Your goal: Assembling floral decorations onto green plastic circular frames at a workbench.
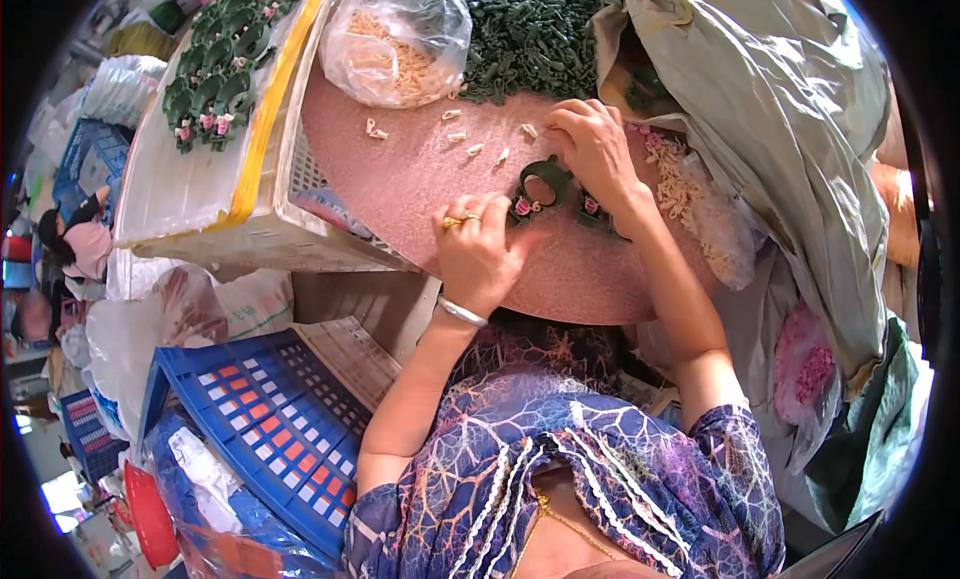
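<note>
On the pink round tabletop (390,169) lies a dark green plastic ring-shaped piece (541,182) with small pink roses at its lower left. A second green piece (592,211) with a pink rose sits partly hidden beneath my right wrist. My right hand (598,151) is bent over the far side of the ring, its fingertips drawn together; whatever they pinch is hidden. Beside the ring's near left edge, my left hand (474,251) has loosely curled fingers and the thumb held apart, with nothing visible in it. Several small cream pieces (474,150) are scattered just beyond.
A clear bag (400,49) of cream pieces stands at the back, beside a heap of green parts (530,39). At right are loose cream pieces (680,184) and grey cloth (780,109). Finished-looking green rings (215,74) cover a white crate (200,194); a blue basket (270,419) leans at lower left.
</note>
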The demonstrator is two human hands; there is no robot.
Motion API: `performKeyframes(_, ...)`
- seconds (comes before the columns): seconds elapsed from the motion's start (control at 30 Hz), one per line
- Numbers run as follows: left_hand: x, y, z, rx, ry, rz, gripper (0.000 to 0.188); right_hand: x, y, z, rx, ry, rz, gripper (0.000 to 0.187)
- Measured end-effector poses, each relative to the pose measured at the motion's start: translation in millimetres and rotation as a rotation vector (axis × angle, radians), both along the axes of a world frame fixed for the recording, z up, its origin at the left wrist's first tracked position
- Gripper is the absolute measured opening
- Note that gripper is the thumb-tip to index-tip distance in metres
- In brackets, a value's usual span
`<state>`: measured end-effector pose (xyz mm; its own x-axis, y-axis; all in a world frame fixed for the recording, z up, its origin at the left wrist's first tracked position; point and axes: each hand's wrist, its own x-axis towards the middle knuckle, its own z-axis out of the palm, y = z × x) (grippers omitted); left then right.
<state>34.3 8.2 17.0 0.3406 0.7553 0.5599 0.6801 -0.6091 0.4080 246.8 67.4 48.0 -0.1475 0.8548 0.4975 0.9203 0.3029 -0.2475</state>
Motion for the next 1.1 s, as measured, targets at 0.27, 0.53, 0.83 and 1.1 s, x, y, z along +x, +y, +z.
performKeyframes(0.27, 13, -3, -14, -0.065, 0.060, 0.021, 0.050, -10, 38, -13, -0.307, 0.005, 0.045, 0.021)
performKeyframes(0.53, 1, -12, -10, -0.124, -0.069, 0.027, 0.054, -5, 22, -11, -0.300, 0.199, 0.001, 0.021)
performKeyframes(0.83, -1, -16, -15, -0.042, -0.005, -0.008, 0.056, -8, 23, -13, -0.283, -0.161, -0.219, 0.022)
performKeyframes(1.1, -1, -16, -12, -0.037, -0.038, -0.030, 0.053, -30, 24, -4, -0.307, 0.028, 0.314, 0.016)
